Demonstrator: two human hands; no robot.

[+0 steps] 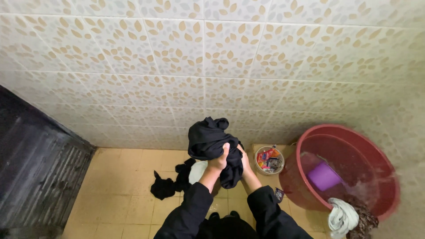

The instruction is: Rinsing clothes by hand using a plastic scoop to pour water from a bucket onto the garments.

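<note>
- Left hand (220,160) and right hand (243,162) both clamped tight on a black garment (208,140), bunched up above the tiled floor (119,190).
- Red basin (389,177) at right, water and purple scoop (324,176) inside, cloths (343,217) on its rim.
- Small bowl (269,159) of sachets just beside the hands.

Black garment (208,141); red basin (349,132) holding purple scoop (324,176); wall tiles (212,57) cream with tan-grey leaf pattern; floor tiles (119,190) plain yellow.

The yellowish tiled floor (119,194) carries a red basin (389,177), a small bowl (268,159) and what looks like dark clothing (163,188).
</note>
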